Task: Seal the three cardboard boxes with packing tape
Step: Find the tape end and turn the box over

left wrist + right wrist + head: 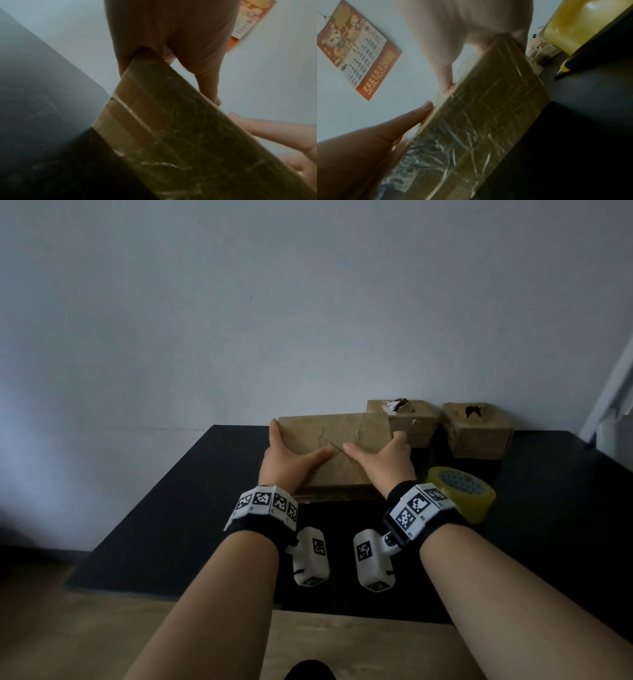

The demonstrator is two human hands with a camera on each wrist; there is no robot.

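A wide, flat cardboard box (337,436) wrapped in glossy clear tape sits tilted on the black table (164,525). My left hand (291,450) grips its left end, thumb on top and fingers round the edge. My right hand (376,451) grips the right end the same way. In the left wrist view the box (171,128) runs from my left hand (171,33) down to the right. The right wrist view shows the box's taped side (479,121) under my right hand (462,27). Two smaller boxes (409,422) (479,433) with torn tops stand behind.
A yellowish roll of packing tape (462,494) lies on the table just right of my right wrist. The wall rises straight behind the boxes, with a calendar (356,50) hanging on it. A dark, yellow-tipped pen-like thing (565,67) lies near the roll.
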